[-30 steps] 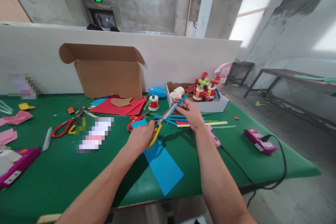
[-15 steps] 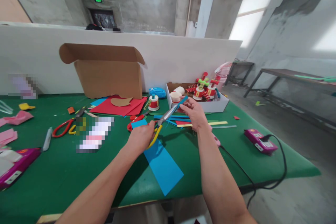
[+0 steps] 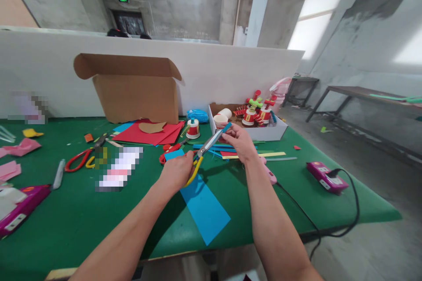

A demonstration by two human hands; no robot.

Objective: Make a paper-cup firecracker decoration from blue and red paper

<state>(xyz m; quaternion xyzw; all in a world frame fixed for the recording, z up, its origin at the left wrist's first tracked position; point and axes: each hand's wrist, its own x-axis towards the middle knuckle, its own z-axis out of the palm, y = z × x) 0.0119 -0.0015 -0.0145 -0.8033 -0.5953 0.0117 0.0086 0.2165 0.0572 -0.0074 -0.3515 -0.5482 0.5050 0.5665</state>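
Two hands are engaged. The right hand (image 3: 242, 142) pinches a blue strip (image 3: 227, 127) between thumb and fingertips, raised above the green table (image 3: 280, 215) at the tips of the yellow-handled scissors (image 3: 206, 145). Fingers of the left hand (image 3: 178, 170) are curled round the handles. Whether the blades bear on the strip cannot be confirmed. Hazard, as judged: the blades point toward the right fingertips, so a slip could nick them; a loose pinch could let the strip turn or drop. Strip condition: narrow, plain, apparently straight. Below, a wider blue sheet (image 3: 206, 215) lies flat, partly hidden behind the left hand.
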